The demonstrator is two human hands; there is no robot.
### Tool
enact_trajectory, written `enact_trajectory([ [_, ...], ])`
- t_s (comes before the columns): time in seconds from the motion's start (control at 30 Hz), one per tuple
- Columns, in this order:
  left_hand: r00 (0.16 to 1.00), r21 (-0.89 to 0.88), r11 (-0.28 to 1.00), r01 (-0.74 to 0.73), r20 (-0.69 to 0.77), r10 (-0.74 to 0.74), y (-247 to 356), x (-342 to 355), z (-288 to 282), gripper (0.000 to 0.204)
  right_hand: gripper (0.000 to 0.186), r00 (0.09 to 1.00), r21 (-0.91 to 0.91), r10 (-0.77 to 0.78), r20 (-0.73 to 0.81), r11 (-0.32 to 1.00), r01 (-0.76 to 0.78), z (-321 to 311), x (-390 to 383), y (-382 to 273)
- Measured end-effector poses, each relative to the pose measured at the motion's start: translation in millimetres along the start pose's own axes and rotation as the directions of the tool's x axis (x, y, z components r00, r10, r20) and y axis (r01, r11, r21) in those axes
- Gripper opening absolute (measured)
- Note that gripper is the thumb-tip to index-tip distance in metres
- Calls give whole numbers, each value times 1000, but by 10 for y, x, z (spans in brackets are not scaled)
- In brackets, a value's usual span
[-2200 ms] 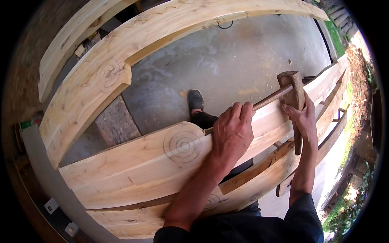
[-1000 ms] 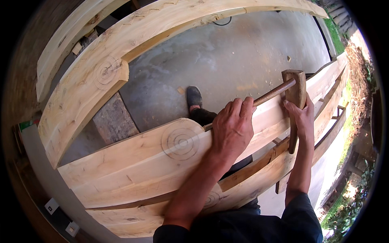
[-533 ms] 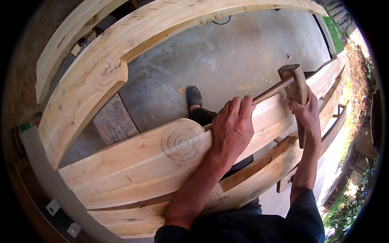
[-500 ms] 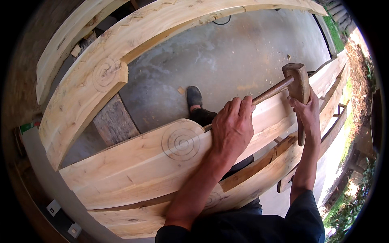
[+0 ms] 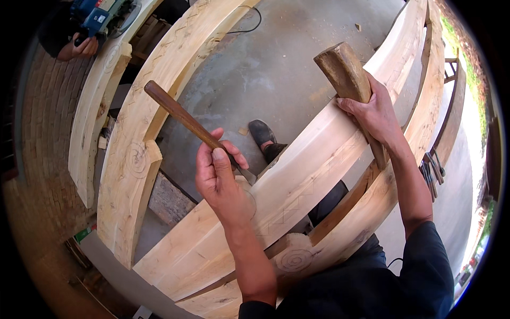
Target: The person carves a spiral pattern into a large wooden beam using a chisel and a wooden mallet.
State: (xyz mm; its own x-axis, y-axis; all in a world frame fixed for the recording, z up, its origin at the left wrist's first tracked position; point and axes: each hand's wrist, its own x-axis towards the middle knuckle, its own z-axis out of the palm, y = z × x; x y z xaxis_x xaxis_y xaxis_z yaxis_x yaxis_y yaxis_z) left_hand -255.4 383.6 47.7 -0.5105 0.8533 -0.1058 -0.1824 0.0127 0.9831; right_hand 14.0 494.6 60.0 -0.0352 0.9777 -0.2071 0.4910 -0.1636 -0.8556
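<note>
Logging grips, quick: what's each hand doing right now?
Left hand: closed on the wooden-handled chisel, blade at the beam.
Right hand: closed on the wooden mallet.

A brown-handled chisel slants onto the pale beam; a wooden mallet is raised alongside.

My left hand grips a brown-handled chisel against the pale timber beam; my right hand holds a wooden mallet above that beam.
</note>
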Motion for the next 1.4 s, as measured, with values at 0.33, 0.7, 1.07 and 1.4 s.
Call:
enact_trajectory([
  [0.33,975,144,972,-185,-97,200,352,193,-242,23,49,997,124,66,29,990,-69,-48,2,65],
  [0.7,982,284,946,153,-154,-113,-64,254,-349,31,59,1000,-20,-17,-26,1000,16,42,-14,30],
  [1.07,973,321,925,202,-171,-153,-78,211,-356,19,60,994,-101,-97,-48,991,92,129,-53,-6],
  [1.4,983,326,930,168,-120,-136,-144,222,-384,16,54,830,-368,-428,357,753,546,414,378,-675],
])
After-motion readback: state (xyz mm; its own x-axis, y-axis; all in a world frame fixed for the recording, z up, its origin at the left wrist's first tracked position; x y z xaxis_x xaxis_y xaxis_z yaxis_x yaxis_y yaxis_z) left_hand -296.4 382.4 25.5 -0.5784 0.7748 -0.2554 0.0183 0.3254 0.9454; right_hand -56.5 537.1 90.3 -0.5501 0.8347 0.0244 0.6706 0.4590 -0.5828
